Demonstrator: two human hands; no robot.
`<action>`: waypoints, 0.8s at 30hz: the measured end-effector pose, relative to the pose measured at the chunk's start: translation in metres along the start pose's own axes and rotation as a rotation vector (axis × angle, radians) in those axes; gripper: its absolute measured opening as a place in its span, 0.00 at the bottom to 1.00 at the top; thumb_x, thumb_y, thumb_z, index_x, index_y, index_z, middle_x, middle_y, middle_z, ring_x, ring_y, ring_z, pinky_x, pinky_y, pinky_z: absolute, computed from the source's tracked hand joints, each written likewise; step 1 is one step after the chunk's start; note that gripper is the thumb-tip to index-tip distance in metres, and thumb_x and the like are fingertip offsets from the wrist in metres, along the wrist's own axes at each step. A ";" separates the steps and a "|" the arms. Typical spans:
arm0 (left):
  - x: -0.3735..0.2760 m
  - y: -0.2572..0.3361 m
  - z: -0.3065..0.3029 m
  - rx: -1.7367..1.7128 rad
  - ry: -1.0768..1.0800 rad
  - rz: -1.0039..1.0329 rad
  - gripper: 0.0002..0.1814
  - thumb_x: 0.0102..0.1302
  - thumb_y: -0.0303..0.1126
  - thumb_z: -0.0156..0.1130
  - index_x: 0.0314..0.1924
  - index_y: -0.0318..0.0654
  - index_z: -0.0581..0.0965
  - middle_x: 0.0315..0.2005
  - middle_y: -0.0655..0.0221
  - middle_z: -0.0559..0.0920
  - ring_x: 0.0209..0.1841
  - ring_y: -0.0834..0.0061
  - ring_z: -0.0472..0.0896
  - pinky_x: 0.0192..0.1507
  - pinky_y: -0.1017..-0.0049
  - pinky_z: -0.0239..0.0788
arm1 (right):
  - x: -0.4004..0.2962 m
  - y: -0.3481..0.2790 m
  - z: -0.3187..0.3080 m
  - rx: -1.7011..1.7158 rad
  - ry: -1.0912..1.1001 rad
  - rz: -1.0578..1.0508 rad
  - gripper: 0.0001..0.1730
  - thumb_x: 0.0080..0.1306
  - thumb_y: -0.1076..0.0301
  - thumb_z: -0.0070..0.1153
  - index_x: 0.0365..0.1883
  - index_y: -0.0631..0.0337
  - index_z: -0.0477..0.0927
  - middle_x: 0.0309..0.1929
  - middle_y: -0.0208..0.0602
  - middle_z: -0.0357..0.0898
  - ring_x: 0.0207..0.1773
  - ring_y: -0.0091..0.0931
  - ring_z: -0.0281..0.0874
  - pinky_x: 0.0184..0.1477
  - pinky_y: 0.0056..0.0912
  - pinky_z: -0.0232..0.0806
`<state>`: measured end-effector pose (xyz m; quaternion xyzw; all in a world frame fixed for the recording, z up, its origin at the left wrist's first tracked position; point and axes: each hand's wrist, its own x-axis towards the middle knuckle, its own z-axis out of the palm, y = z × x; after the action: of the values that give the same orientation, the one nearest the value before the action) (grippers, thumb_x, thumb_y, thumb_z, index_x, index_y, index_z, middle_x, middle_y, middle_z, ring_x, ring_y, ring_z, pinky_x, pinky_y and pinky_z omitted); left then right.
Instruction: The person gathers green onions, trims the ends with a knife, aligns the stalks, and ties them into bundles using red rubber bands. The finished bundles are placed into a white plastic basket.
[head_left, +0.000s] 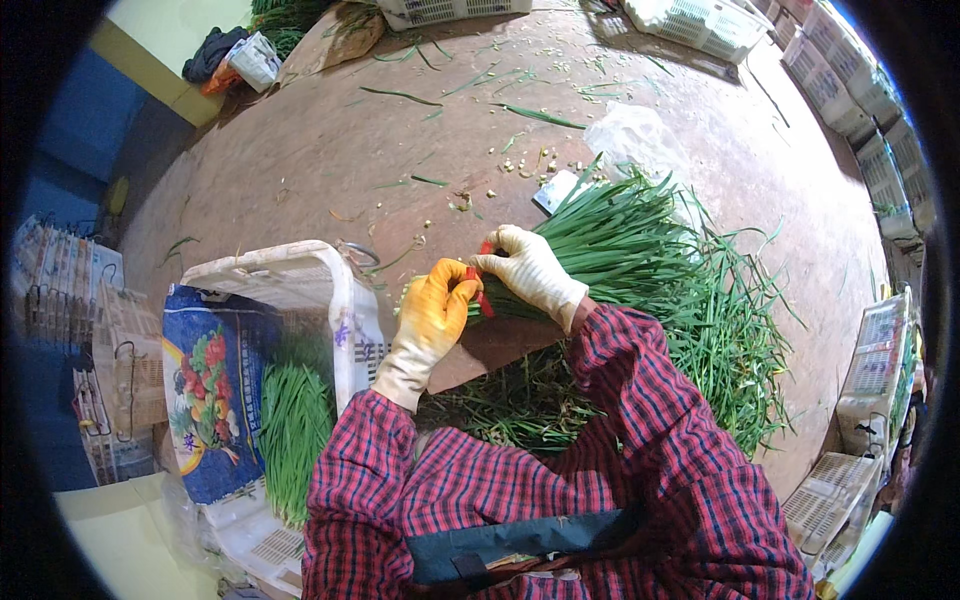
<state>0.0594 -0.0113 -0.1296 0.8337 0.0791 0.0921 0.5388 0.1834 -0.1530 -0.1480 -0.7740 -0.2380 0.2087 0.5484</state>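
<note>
A red tie (485, 304) is at the root end of a bunch of garlic chives (615, 232). My left hand (435, 319), in a white glove with a yellow coating, pinches it between thumb and fingers. Close beside it, my right hand (529, 270), in a whitish glove, grips another part of the tie, which shows red above the thumb. The bunch lies under my right wrist, its green leaves fanning to the upper right. Loose chive leaves (742, 345) are heaped right of my right forearm, and trimmed scraps (525, 401) lie below the hands.
A white plastic crate (345, 322) at left holds chives (296, 442) beside a blue printed sack (202, 450). A clear plastic bag (637, 139) lies beyond the bunch. Stacked crates (847, 82) line the right side; more crates (697, 30) stand at the far end.
</note>
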 end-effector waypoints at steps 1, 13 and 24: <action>0.000 0.004 -0.001 -0.002 0.010 -0.006 0.05 0.72 0.29 0.60 0.43 0.36 0.77 0.34 0.67 0.87 0.39 0.74 0.85 0.46 0.73 0.74 | -0.004 -0.001 -0.002 -0.032 0.011 -0.071 0.17 0.60 0.62 0.72 0.37 0.67 0.83 0.33 0.45 0.82 0.38 0.34 0.81 0.43 0.36 0.73; 0.013 -0.005 0.003 -0.193 0.019 -0.331 0.07 0.73 0.33 0.62 0.45 0.38 0.78 0.33 0.76 0.82 0.34 0.87 0.76 0.37 0.81 0.67 | -0.063 -0.041 0.022 -0.648 0.134 -0.422 0.11 0.64 0.60 0.60 0.33 0.57 0.84 0.34 0.42 0.81 0.43 0.43 0.78 0.45 0.47 0.69; -0.011 -0.006 0.013 -0.384 0.001 -0.127 0.25 0.70 0.18 0.59 0.67 0.38 0.74 0.43 0.71 0.86 0.46 0.81 0.82 0.54 0.79 0.74 | -0.060 -0.047 -0.011 -0.296 0.201 -0.229 0.17 0.64 0.62 0.63 0.49 0.60 0.83 0.54 0.51 0.80 0.49 0.44 0.82 0.49 0.42 0.75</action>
<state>0.0518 -0.0230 -0.1407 0.7088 0.1126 0.0718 0.6926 0.1354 -0.1834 -0.0962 -0.8309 -0.2963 0.0295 0.4700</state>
